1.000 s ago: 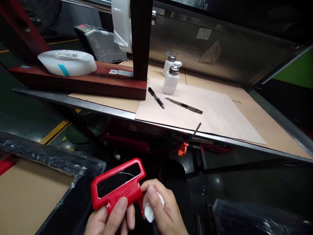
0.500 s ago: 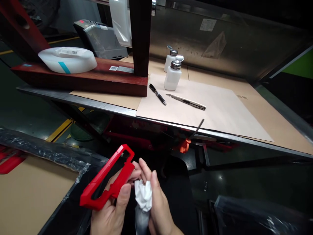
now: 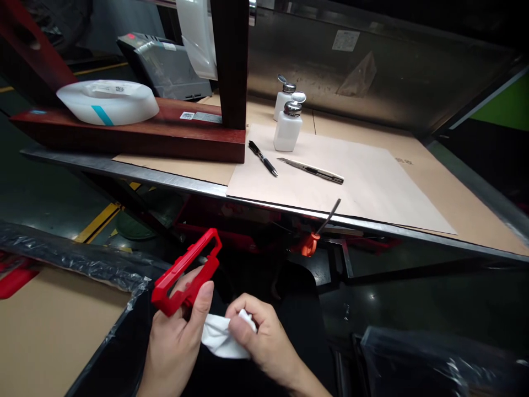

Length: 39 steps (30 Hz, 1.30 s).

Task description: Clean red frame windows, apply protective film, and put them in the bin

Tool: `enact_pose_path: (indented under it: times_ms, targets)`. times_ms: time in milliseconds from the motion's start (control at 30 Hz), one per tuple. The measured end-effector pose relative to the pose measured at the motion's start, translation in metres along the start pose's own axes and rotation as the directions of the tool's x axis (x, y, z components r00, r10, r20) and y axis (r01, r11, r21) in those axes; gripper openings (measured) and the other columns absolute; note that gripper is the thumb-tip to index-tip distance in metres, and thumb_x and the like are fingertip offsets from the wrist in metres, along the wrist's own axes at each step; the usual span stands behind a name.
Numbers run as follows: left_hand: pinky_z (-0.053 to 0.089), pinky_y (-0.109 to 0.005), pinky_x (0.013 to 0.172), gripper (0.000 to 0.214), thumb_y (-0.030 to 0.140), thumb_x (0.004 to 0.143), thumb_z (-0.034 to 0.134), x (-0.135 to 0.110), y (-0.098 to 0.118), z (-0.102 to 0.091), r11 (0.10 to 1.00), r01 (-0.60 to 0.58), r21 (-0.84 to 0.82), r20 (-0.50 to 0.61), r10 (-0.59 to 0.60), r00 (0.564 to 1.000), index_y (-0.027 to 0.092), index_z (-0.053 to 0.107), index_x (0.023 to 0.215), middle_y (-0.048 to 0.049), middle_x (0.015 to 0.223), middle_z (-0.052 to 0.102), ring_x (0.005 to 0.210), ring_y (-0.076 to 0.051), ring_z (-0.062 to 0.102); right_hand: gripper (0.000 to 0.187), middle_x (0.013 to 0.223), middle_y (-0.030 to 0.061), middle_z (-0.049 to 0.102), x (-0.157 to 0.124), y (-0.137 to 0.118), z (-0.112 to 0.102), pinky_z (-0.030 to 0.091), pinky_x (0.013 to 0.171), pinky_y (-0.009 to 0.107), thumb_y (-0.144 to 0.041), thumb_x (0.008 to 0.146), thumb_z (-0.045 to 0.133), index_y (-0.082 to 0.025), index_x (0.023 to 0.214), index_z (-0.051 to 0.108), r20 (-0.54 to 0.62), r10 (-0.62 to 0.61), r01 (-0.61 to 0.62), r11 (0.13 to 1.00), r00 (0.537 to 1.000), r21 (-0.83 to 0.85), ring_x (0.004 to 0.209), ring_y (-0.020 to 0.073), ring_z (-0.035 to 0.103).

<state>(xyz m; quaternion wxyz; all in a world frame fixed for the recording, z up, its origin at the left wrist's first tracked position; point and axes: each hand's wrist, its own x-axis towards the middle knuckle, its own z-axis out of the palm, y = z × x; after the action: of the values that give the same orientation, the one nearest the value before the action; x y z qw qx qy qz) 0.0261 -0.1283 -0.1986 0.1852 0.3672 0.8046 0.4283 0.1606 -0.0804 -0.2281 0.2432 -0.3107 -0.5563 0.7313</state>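
My left hand point(image 3: 176, 336) is closed around a red plastic frame point(image 3: 182, 263), which is tilted up with its long opening showing. Its thumb presses the near side, while most of its fingers are hidden behind the part. My right hand point(image 3: 264, 333) pinches a crumpled white cloth point(image 3: 223, 337) between thumb and curled fingers. The cloth stretches from there to the left hand's edge; whether the left fingers also hold it cannot be seen. Both hands are low, in front of the bench edge.
On the bench paper point(image 3: 372, 193) lie a pen point(image 3: 263, 159) and a utility knife point(image 3: 311, 170), near two white pump bottles point(image 3: 288, 129). An orange-handled screwdriver point(image 3: 311, 243) juts out at the bench edge. A wooden stand point(image 3: 136, 138) carries a tape roll point(image 3: 107, 105). Cardboard point(image 3: 53, 336) lies left.
The right hand has gone from open fingers beside the bunched cloth to a closed grip on it, and the cloth is now drawn out sideways. The red frame has turned and risen slightly.
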Motion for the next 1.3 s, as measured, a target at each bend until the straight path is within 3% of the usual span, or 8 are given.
enact_pose_path:
  times_ms: [100,267,367,533,667,833,1133,1300]
  targets:
    - [0.040,-0.024,0.050,0.043,0.056,0.079,0.053,0.002,0.006,-0.008,0.992,0.108,-0.061,0.140,-0.099,0.985,0.023,0.046,0.051,0.0049,0.048,0.046,0.048,-0.013,0.044,0.029,0.066,-0.0024,0.057,0.000,0.001,-0.006,0.035,0.051,0.020,-0.039,0.064,0.079,-0.015,0.076,0.067,0.092,-0.037,0.044,0.995,0.995,-0.085,0.057,0.0080,0.046]
    - [0.034,-0.023,0.051,0.048,0.057,0.079,0.049,-0.003,0.020,-0.013,0.961,0.259,-0.102,0.243,-0.228,0.943,0.021,0.047,0.047,0.0051,0.048,0.042,0.048,-0.011,0.038,0.011,0.107,0.0048,0.067,0.003,-0.008,-0.014,0.043,0.082,0.029,-0.022,0.079,0.066,-0.022,0.086,0.073,0.092,-0.356,0.362,0.846,0.930,-0.390,0.095,0.0176,0.056]
    - [0.034,-0.024,0.052,0.049,0.056,0.079,0.048,-0.007,0.021,-0.015,0.958,0.271,-0.091,0.259,-0.240,0.936,0.021,0.045,0.045,0.0042,0.046,0.040,0.048,-0.011,0.036,0.010,0.093,0.0050,0.070,0.000,-0.015,-0.014,0.041,0.082,0.031,-0.018,0.080,0.062,-0.019,0.081,0.071,0.107,-0.468,0.467,0.778,0.877,-0.420,0.086,0.0164,0.057]
    - [0.033,-0.024,0.049,0.047,0.055,0.076,0.054,-0.010,0.018,-0.019,0.923,0.342,-0.175,0.187,-0.310,0.932,0.021,0.040,0.046,0.0038,0.047,0.039,0.049,-0.012,0.037,0.040,0.057,-0.0030,0.044,-0.009,-0.009,-0.005,0.030,0.047,0.018,-0.047,0.084,0.055,-0.014,0.062,0.052,0.110,-0.088,0.085,0.996,0.990,0.027,0.052,0.0064,0.036]
    - [0.025,-0.021,0.041,0.053,0.059,0.075,0.055,-0.009,0.021,-0.023,0.815,0.444,-0.372,0.276,-0.359,0.891,0.020,0.036,0.045,0.0055,0.044,0.031,0.044,-0.008,0.026,0.044,0.056,-0.0056,0.037,-0.011,0.005,-0.009,0.026,0.045,0.017,-0.052,0.065,0.074,-0.013,0.061,0.053,0.358,0.100,-0.131,0.989,0.928,0.064,0.053,0.0051,0.031]
    - [0.020,-0.019,0.038,0.057,0.062,0.069,0.062,-0.010,0.022,-0.028,0.626,0.606,-0.490,0.437,-0.425,0.793,0.019,0.035,0.044,0.0069,0.042,0.025,0.042,-0.006,0.020,0.052,0.055,-0.0041,0.040,-0.015,0.011,-0.021,0.031,0.048,0.018,-0.062,0.060,0.070,-0.012,0.055,0.055,0.527,-0.008,-0.029,0.998,0.850,0.060,0.053,0.0056,0.037]
    - [0.022,-0.020,0.035,0.057,0.063,0.072,0.057,-0.017,0.026,-0.029,0.675,0.578,-0.459,0.448,-0.387,0.806,0.019,0.037,0.041,0.0053,0.040,0.028,0.039,-0.006,0.024,0.018,0.124,0.0018,0.058,-0.015,-0.011,-0.011,0.043,0.093,0.031,-0.030,0.057,0.084,-0.025,0.070,0.072,0.152,-0.348,0.222,0.821,0.925,0.526,0.103,0.0189,0.057]
    - [0.032,-0.018,0.041,0.054,0.063,0.061,0.068,-0.020,0.035,-0.023,0.638,0.617,-0.461,0.456,-0.426,0.781,0.019,0.041,0.047,0.0058,0.044,0.035,0.043,-0.007,0.032,0.033,0.087,0.0045,0.070,-0.023,-0.043,0.005,0.044,0.095,0.035,-0.055,0.075,0.064,-0.025,0.085,0.072,0.263,-0.275,0.147,0.896,0.925,0.418,0.095,0.0208,0.063]
